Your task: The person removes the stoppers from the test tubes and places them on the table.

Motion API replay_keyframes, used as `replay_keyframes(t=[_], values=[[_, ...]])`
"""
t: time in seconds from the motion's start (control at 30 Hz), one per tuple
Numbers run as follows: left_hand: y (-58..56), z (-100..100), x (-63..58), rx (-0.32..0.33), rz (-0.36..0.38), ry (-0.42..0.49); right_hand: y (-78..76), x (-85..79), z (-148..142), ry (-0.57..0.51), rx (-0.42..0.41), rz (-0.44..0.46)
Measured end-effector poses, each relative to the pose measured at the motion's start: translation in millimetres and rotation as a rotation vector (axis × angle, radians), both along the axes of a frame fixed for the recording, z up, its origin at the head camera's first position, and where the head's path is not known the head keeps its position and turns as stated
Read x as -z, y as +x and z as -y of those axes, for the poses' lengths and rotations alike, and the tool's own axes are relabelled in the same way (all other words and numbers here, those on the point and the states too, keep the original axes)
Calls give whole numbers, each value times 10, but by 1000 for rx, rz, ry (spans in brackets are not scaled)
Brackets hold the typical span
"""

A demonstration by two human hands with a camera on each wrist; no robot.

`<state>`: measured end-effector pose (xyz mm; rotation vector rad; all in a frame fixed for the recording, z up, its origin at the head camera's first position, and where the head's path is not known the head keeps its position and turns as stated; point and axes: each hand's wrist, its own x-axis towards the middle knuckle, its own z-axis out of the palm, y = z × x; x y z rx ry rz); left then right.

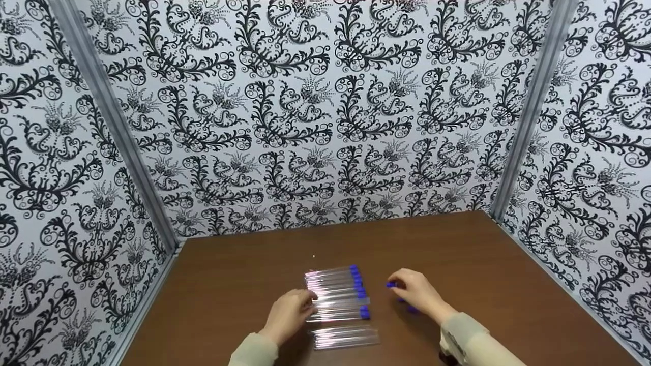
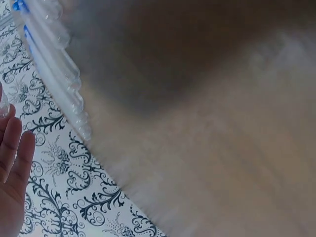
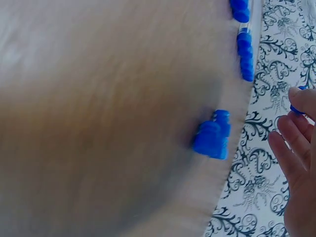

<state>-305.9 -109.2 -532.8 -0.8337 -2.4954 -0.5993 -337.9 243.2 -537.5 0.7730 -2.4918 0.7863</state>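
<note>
My left hand (image 1: pixel 287 312) pinches a clear test tube (image 1: pixel 356 300) near its rounded end; this tube's open end points right and carries no cap. In the left wrist view its rounded tip (image 2: pixel 4 109) shows at the fingers. Over to the right, my right hand (image 1: pixel 418 294) holds a blue cap (image 1: pixel 390 284) between thumb and fingertips, a short way from the tube's mouth. Clear tubes with blue caps (image 1: pixel 330 277) lie side by side beneath and beyond the held tube, caps to the right. Nearer the front lie uncapped tubes (image 1: pixel 346 337).
Loose blue caps (image 3: pixel 211 138) sit on the brown wooden table (image 1: pixel 244 269) under my right hand. Patterned panels (image 1: pixel 325 127) stand behind and at both sides, with grey posts (image 1: pixel 112 122) at the corners.
</note>
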Motion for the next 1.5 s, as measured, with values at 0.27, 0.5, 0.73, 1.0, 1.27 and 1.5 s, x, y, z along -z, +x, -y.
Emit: replay_keyframes(t=[0.27, 0.5, 0.73, 1.0, 1.27, 1.5], values=[[53, -12, 95, 10, 33, -29, 17, 94, -112, 5, 27, 81], [74, -13, 149, -5, 60, -48, -15, 116, -160, -3, 51, 134], [92, -1, 191, -24, 37, -61, -101, 109, -134, 14, 160, 121], [93, 24, 214, -16, 100, -68, -122, 71, -124, 6, 260, 208], [67, 36, 259, -18, 86, -65, -199, 89, -141, -26, 301, 260], [71, 56, 280, -21, 83, -62, -243, 128, -136, -91, 316, 333]])
